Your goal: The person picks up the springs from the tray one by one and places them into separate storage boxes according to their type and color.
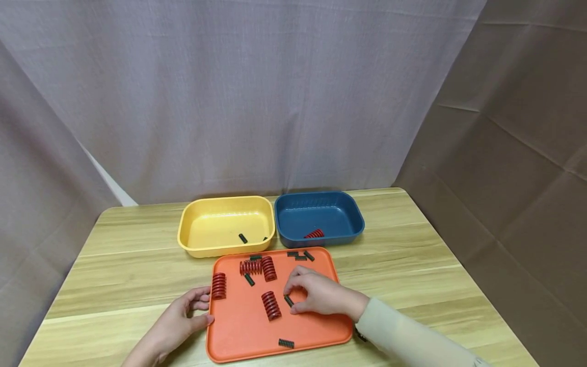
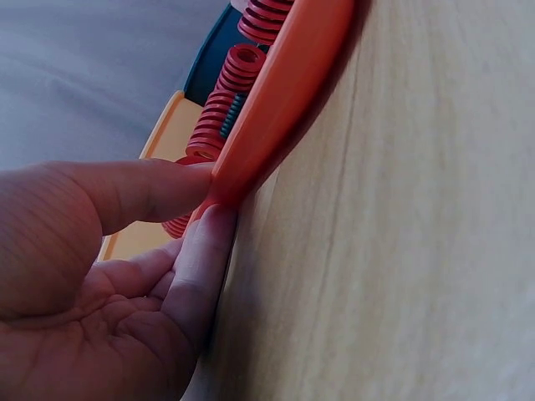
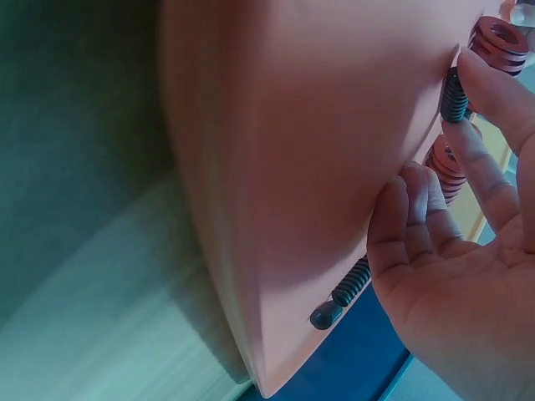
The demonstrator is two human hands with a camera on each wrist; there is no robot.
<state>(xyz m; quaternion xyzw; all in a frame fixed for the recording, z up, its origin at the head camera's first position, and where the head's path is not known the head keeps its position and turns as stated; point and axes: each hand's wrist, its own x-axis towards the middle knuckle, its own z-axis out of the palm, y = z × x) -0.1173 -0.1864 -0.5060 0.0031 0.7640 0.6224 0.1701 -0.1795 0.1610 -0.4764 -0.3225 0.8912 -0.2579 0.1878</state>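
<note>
Right hand [image 1: 316, 293] pinches small dark spring [image 1: 288, 301] by its ends, right of middle on orange tray [image 1: 243, 329]. Left hand [image 1: 181, 316] grips tray's left edge. Spring likely light, tough, stiff; may roll; mid-coil grip seems surer.

- Your left hand [image 1: 181, 316] grips, thumb [image 2: 150, 188] opposite the fingers [image 2: 196, 259].
- Your right hand [image 1: 318, 293] pinches between thumb and index finger, the remaining fingers held together.
- Your pale right sleeve [image 1: 408, 334] slants in from the lower right.
</note>
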